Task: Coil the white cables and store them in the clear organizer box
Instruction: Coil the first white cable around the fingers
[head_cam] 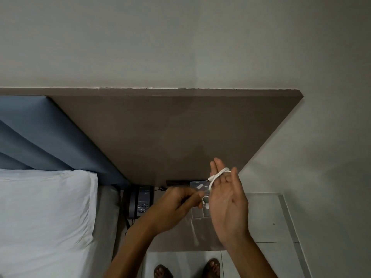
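A white cable (217, 176) is looped around the fingers of my right hand (227, 199), which is raised flat with the palm facing left and the fingers straight. Its plug end hangs near the palm's lower edge. My left hand (176, 205) is closed on the cable's lower end just left of that palm. Beneath both hands stands the clear organizer box (197, 212) on the nightstand; I see its dividers and some white pieces inside, partly hidden by the hands.
A dark telephone (140, 201) sits on the nightstand (180, 237) left of the box. A brown headboard panel (170, 133) rises behind it. A bed with a white pillow (44, 213) lies at left. Tiled floor and sandalled feet (186, 269) are below.
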A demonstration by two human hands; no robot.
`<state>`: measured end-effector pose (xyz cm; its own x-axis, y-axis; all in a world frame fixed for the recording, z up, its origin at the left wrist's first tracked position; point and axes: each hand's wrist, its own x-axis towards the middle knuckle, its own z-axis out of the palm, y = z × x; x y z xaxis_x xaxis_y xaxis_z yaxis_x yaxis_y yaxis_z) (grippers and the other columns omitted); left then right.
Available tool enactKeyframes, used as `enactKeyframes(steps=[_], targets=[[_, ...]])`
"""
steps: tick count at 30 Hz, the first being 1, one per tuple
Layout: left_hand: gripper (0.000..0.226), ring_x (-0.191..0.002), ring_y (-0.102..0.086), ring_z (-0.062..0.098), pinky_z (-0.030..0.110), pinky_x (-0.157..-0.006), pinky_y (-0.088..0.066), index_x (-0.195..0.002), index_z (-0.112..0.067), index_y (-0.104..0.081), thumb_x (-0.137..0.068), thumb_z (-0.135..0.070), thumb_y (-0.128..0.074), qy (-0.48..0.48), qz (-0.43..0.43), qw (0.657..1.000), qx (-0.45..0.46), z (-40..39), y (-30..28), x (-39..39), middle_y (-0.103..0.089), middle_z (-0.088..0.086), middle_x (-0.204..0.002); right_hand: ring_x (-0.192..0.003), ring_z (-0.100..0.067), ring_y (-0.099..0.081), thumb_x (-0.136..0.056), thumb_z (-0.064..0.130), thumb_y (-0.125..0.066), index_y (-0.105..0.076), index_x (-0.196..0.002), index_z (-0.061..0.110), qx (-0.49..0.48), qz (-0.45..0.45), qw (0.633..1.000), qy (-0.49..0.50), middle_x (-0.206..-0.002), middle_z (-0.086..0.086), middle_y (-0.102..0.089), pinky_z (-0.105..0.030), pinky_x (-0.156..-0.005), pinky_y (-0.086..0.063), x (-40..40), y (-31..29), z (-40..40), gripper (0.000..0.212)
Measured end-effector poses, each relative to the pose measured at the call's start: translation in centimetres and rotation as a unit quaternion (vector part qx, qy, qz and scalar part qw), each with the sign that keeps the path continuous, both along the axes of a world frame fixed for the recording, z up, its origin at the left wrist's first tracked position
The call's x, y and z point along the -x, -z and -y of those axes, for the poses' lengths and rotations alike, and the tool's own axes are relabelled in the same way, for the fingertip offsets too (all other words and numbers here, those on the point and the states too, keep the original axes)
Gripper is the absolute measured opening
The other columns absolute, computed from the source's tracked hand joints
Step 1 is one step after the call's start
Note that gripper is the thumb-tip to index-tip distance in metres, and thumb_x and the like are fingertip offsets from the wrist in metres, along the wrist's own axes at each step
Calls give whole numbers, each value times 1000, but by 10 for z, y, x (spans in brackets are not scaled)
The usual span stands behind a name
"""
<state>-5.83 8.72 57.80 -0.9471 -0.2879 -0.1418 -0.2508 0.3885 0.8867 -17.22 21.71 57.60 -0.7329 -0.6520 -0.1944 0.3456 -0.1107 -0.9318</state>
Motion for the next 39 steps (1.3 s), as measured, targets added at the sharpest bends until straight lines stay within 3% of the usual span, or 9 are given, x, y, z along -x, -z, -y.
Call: enactKeyframes(steps=[6, 13, 17, 22, 26, 29, 32, 36, 39], targets=[[33, -53, -44, 3, 13, -55, -36, -98, -18, -72, -110, -38, -50, 81, 8, 997, -12, -1, -17, 0, -48, -9, -61, -151, 10, -36, -106, 52, -21, -36, -161, 42, -16, -18, 999, -23, -166, 25, -41, -13, -107, -41, -9, 28, -4, 58], [30, -66, -57, 13, 33, -64, -49, -100, -13, -67, -111, -35, -49, 92, -11, 993, 67, 15, -41, 8, -64, 6, -80, -157, -19, -37, -105, 68, -27, -41, -160, 10, -40, -17, 989, -142, -164, -5, -49, -49, -131, -25, -20, 23, -11, 82], [29, -58, -65, 13, 26, -58, -52, -93, -16, -66, -109, -36, -53, 84, -22, 991, 98, 30, -45, 14, -71, 1, -71, -123, -22, -69, -111, 38, -21, -68, -136, 16, -2, 5, 982, -187, -128, -14, -75, -36, -110, -52, -22, 12, -4, 58], [32, -61, -57, 2, 11, -57, -42, -82, -22, -67, -94, -51, -72, 25, -43, 996, 70, 43, -31, 15, -61, -11, -72, -98, -40, -62, -104, 46, -43, -70, -103, 8, 73, 193, 962, -180, -82, -12, -65, -40, -95, -59, -25, 10, -12, 46], [44, -64, -57, 38, 44, -60, -51, -81, -12, -68, -95, -54, -71, -35, -77, 996, -35, 35, -18, 15, -62, 24, -75, -69, -23, -65, -115, 37, -36, -64, -99, 2, 208, 364, 893, -165, -77, -9, -61, -48, -117, -46, -24, 2, -14, 48], [56, -63, -45, 28, 56, -63, -45, -75, 3, -62, -100, -47, -64, -62, -84, 990, -99, 26, -16, 13, -51, 31, -68, -76, -22, -66, -117, 28, -31, -59, -102, 4, 255, 402, 870, -126, -84, -10, -64, -43, -125, -37, -22, -5, -10, 39], [60, -74, -42, 20, 43, -67, -40, -77, 14, -59, -104, -40, -56, -62, -59, 988, -130, 15, -7, 9, -49, 14, -69, -100, -23, -74, -115, 19, -35, -58, -118, 2, 253, 391, 883, -63, -103, -14, -73, -46, -127, -36, -21, -14, -6, 29], [54, -46, -43, -10, 6, -57, -37, -61, -24, -62, -111, -10, -49, -30, -17, 998, -50, 7, -1, 3, -48, -24, -47, -148, -36, -52, -115, 18, -36, -39, -145, 10, 264, 372, 889, -37, -156, -23, -56, -48, -133, -24, -14, -11, -2, 31], [41, -45, -44, -3, 16, -56, -39, -82, -21, -76, -112, -29, -49, 31, 21, 999, -17, 3, -3, -2, -53, -18, -48, -158, -22, -38, -117, 26, -32, -46, -154, 14, 181, 244, 952, -41, -167, -10, -46, -44, -135, -11, -7, -11, 2, 42]])
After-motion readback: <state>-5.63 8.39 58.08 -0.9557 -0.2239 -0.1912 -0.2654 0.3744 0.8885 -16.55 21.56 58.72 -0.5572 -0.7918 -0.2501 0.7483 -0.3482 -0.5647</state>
